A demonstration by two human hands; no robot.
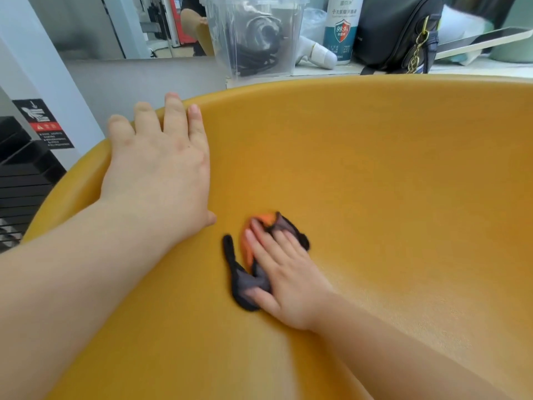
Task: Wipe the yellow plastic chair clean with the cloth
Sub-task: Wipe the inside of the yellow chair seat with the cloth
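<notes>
On the seat of the yellow chair (375, 183), right hand (285, 281) pressed the cloth (240, 280) flat, fingers straight, not gripping; likely to spread wiping pressure. Meanwhile left hand (161, 168) lay flat on the rim, fingers extended, apparently bracing it.

White ledge (467, 67) at 1 o'clock carries a clear container (253, 36), a white bottle (341, 27) and a black bag (395, 33), white column (43, 67) with black warning label (43, 122) stands at 10 o'clock, black slatted unit (23, 180) at 9 o'clock.
</notes>
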